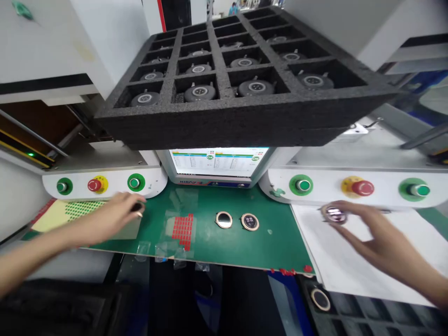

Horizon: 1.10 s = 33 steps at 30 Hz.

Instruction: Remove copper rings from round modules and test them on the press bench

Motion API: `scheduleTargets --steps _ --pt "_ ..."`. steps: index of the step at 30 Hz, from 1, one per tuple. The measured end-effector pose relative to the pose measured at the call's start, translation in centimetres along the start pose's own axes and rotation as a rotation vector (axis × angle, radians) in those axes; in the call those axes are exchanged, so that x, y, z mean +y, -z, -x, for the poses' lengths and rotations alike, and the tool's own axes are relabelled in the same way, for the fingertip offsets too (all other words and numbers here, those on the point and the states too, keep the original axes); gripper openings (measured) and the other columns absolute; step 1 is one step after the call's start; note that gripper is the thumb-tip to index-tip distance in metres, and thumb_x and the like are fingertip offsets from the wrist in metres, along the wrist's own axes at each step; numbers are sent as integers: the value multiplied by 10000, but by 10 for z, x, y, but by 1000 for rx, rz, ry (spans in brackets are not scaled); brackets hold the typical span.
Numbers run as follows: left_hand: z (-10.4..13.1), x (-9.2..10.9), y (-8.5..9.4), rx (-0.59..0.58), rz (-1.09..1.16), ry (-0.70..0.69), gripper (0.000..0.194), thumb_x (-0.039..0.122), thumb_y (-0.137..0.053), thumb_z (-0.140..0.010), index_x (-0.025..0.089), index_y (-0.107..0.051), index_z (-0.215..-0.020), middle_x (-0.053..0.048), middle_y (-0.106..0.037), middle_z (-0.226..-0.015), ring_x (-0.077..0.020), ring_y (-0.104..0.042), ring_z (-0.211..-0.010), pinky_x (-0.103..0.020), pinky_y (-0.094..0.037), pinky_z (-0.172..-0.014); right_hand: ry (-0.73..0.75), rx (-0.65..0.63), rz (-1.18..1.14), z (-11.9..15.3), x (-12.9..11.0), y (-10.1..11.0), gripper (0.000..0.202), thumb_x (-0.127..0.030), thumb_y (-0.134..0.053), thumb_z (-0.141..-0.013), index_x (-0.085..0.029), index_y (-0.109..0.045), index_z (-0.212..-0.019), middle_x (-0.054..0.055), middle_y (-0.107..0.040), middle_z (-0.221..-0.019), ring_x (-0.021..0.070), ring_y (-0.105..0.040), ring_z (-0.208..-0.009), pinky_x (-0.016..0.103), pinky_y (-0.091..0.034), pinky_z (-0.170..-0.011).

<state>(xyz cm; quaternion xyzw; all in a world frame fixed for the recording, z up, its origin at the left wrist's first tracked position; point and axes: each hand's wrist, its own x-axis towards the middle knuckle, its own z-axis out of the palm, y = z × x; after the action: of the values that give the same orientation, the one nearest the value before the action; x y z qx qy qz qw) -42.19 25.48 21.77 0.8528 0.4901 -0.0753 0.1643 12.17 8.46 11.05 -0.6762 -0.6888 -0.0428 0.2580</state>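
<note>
My left hand (114, 215) is over the left part of the green mat, its fingers closed on a small round watch body (138, 208), partly hidden and blurred. On the right, my right hand (378, 240) pinches another round watch body (335, 213) by its rim, above white paper (353, 242). Between the hands, two round watch bodies lie on the green mat (210, 247): one with a dark and bright face (224, 220), the other with lit digits (250, 221).
A black foam tray (224, 109) with several round devices stands above a monitor (217, 163). Red stickers (182, 229) lie on the mat. Panels with green and red buttons (363, 187) flank the monitor. A dark tray (378, 310) holding a round watch body (320, 299) sits lower right.
</note>
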Motion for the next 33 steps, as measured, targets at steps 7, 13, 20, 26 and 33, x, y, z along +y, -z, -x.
scheduleTargets --steps 7,13,20,26,33 --pt "-11 55 -96 74 76 -225 198 275 -364 -975 201 -546 -1001 -119 -615 -1118 -272 -582 -1054 -441 -516 -902 -2 -152 -166 26 -12 -37 348 -483 -457 -964 -200 -536 -1151 118 -714 -1034 271 -714 -932 397 -592 -789" --pt "-30 75 -86 193 -38 -291 352 320 -537 -904 151 -506 -1211 -169 -567 -1241 -324 -551 -1172 -494 -509 -965 47 -146 -219 17 -33 -37 348 -433 -534 -938 -201 -529 -1197 143 -661 -1183 297 -652 -1105 447 -560 -916" --pt "-81 176 -96 19 -165 -384 340 325 -633 -887 117 -577 -1150 -160 -615 -1197 -331 -576 -1106 -475 -528 -925 153 -262 -250 -19 -112 -77 483 -341 -707 -830 -210 -484 -1238 103 -673 -1137 275 -662 -1055 425 -592 -870" --pt "-90 182 -103 5 -105 -295 219 221 -603 -913 134 -601 -1114 -133 -656 -1123 -292 -608 -1066 -424 -549 -875 118 -282 -162 -24 -121 -88 408 -273 -691 -837 -187 -508 -1192 114 -682 -1077 289 -661 -971 431 -589 -804" --pt "-31 107 -19 192 -6 -71 164 264 -570 -911 210 -650 -1044 -42 -717 -1049 -239 -649 -973 -377 -526 -816 109 -249 -159 -20 -119 -90 314 -354 -541 -912 -167 -535 -1165 136 -690 -1031 316 -678 -930 433 -584 -734"
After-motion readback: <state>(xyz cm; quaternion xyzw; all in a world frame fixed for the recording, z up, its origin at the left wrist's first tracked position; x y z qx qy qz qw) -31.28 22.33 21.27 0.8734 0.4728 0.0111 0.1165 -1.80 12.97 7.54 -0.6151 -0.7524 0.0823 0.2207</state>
